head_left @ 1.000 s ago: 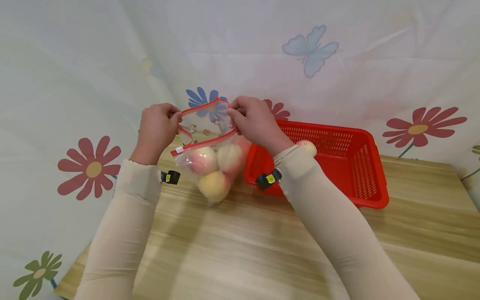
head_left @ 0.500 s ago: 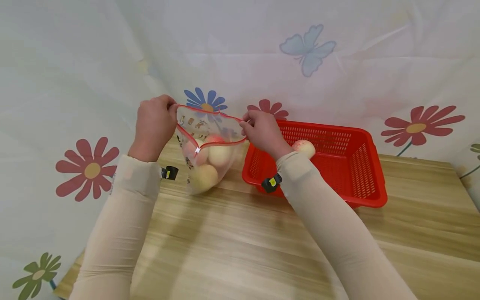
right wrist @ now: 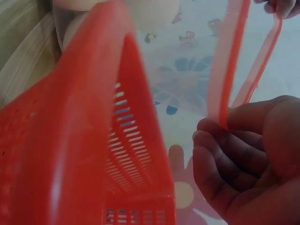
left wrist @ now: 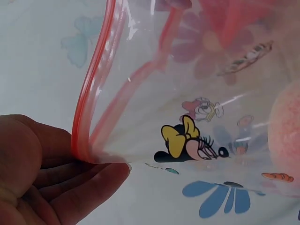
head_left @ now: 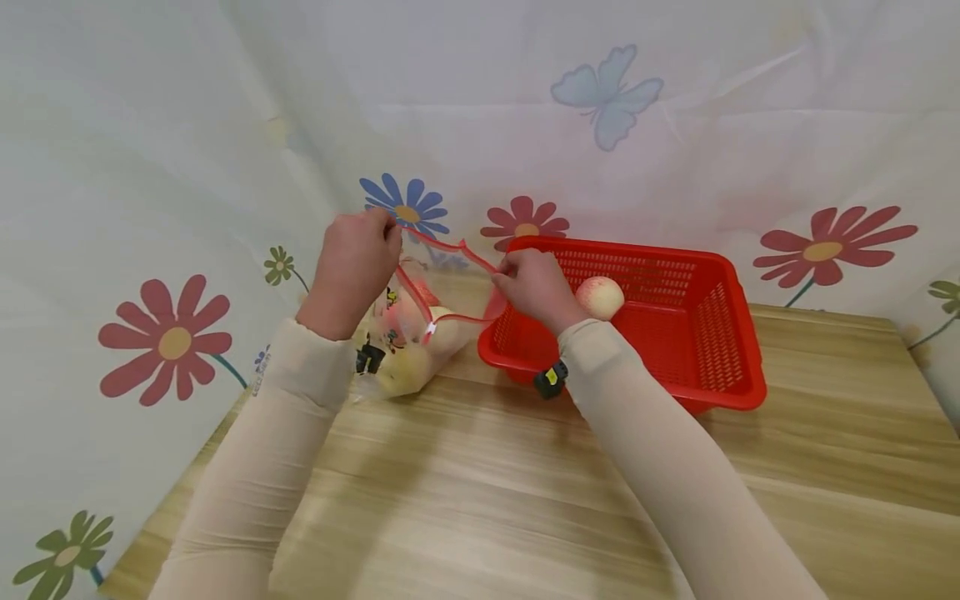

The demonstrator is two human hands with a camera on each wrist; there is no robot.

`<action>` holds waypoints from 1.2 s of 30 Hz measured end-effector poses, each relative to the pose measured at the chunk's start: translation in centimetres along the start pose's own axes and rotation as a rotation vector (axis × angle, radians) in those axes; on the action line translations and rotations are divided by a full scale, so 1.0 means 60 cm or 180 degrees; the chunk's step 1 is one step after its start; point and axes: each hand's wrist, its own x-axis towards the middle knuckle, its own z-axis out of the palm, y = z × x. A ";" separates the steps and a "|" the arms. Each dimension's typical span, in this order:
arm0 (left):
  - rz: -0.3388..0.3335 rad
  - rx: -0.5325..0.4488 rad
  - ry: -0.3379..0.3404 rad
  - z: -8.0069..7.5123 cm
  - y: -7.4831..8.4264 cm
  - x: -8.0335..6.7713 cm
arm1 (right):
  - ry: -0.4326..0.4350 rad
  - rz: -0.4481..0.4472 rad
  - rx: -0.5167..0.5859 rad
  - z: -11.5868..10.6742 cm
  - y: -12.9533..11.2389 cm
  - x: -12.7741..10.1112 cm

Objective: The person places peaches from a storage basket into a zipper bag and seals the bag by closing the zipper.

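Observation:
A clear zip bag [head_left: 417,293] with a red zip edge and cartoon prints hangs between both hands, its mouth spread wide. My left hand [head_left: 352,265] pinches the left end of the red edge; in the left wrist view the fingers [left wrist: 89,192] lie at that corner. At the opposite end, my right hand [head_left: 538,287] pinches the edge between thumb and fingers, over the near left of the red basket [head_left: 731,375]. Several peaches [head_left: 405,372] fill the bag's lower part. A white slider [head_left: 431,330] sits on the front edge. One more peach [head_left: 600,297] shows in the basket.
The perforated basket stands on a wood-grain table [head_left: 480,500], just right of the bag. Behind rises a pale cloth backdrop [head_left: 465,92] printed with flowers and a butterfly. Wrist cameras [head_left: 551,379] are strapped at both cuffs.
My right hand has moved right and down toward the basket, spreading the bag's mouth. Most recently my left hand has come to the right, and the bag's mouth has shifted right with it.

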 end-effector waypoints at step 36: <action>0.0124 -0.0179 0.0031 0.028 0.032 -0.010 | -0.0385 0.0211 -0.0001 -0.041 0.049 -0.015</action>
